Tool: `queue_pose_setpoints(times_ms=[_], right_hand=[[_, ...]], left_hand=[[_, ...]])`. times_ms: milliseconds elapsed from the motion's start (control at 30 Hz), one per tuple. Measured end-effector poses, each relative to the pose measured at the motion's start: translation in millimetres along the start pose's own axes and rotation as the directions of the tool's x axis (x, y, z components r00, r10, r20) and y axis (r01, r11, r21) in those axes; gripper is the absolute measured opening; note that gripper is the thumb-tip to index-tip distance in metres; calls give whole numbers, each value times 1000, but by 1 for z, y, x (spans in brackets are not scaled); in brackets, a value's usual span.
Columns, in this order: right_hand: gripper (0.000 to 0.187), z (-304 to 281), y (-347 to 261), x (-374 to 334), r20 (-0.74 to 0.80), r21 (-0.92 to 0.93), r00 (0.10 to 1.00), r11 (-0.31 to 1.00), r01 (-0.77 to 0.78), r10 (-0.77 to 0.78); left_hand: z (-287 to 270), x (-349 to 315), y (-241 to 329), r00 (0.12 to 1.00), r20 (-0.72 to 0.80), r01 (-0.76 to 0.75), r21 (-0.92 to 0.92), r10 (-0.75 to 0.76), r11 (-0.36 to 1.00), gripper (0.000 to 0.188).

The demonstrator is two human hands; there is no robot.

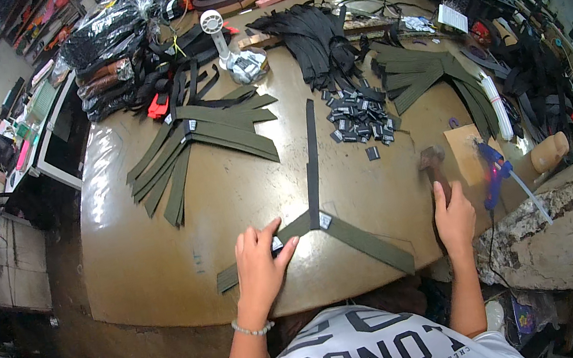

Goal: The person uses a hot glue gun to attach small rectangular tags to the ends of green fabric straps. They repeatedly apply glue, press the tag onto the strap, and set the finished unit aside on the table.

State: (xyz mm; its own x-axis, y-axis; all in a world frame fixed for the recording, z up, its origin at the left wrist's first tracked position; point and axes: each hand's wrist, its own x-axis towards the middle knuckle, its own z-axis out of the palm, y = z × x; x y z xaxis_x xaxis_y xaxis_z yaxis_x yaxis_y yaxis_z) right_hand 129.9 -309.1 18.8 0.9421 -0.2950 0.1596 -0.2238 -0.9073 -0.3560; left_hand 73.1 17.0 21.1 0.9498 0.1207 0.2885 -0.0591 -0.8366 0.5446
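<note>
An olive-green webbing strap (368,242) lies bent in a wide angle near the table's front edge. From its bend a black strip (312,164) runs away from me, with a small white label (325,221) beside the joint. My left hand (260,263) rests on the strap's left arm, thumb and fingers apart, next to another small pale label (276,243). To the right, my right hand (454,217) is closed around the wooden handle of a hammer (433,160). The hammer's head points away from me, just above or on the table; I cannot tell which.
Fanned olive straps lie in a left stack (224,130) and a right stack (426,69). Between them are small black tabs (360,114) and black straps (310,38). A small white fan (213,27) stands behind. A blue glue gun (496,173) lies at right beside a tan card (466,154).
</note>
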Motion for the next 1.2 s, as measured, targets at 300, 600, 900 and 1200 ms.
queue_pose_setpoints(times_ms=[300,600,900,1200], right_hand=[[39,7,-9,-3,-2,-193,998,979,57,-59],[36,16,-9,-6,-54,-316,982,936,155,-181],[34,19,-7,-6,-96,-331,974,929,163,-205],[35,22,-3,-9,-133,-312,960,930,195,-246]], left_hand=[[-16,41,-3,977,162,-103,-200,136,974,14],[-99,175,-122,934,-356,-95,-198,19,976,18],[24,201,-79,937,-341,-160,-233,74,959,18],[182,246,107,938,72,-339,-2,338,941,30]])
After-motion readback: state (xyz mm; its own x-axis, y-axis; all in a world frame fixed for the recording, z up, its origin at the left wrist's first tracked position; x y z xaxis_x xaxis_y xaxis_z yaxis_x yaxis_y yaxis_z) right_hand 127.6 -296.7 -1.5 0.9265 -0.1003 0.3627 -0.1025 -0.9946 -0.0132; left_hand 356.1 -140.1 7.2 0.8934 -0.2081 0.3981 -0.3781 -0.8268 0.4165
